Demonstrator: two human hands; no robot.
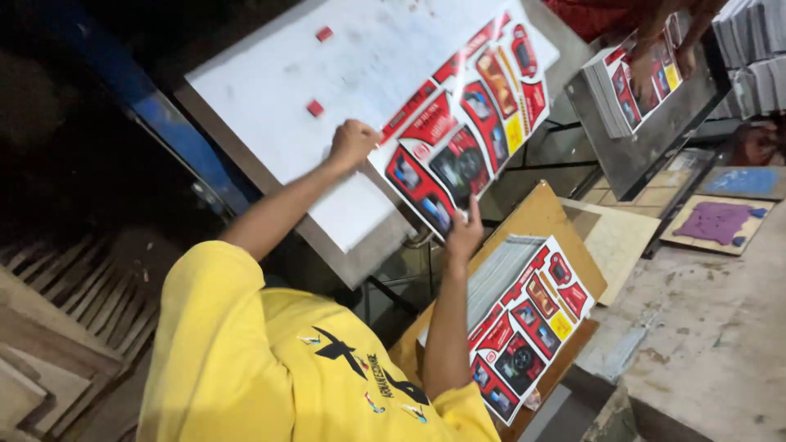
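Yellow shirt [270, 360] fills the bottom of the view, both bare arms reaching up and away from it.

Far left: worn wooden slats [74, 303] in the dark, low down.

Sloping white board [270, 98] on a metal base takes the upper middle. Two small red blocks [315, 107] sit on its bare left part, well apart from each other.

Left hand [352, 143]: curled into a loose fist at the left edge of a printed sheet [467, 123], fingers folded onto that edge. The sheet is red, with black and yellow panels. It lies flat on the right half of the board, from the top right corner down to the lower edge.

Right hand [464, 235]: fingers stretched upward, tips touching the sheet's lowest corner at the board's lower edge. Cannot tell whether it pinches the sheet or only presses it.

Below the right forearm: a stack of printed sheets [524, 327], same red design on top, resting on a tilted wooden panel [540, 217]. The forearm crosses the stack's left edge.

Upper right: a shiny metal tray [647, 147] carries a second stack [634, 82] of the same sheets. Another person's hand [647, 53] rests on its top.

Right edge: two small boards, one with a purple patch [716, 223], one with a blue patch [743, 180]. They lie side by side at the far edge of a rough grey bench [712, 327].
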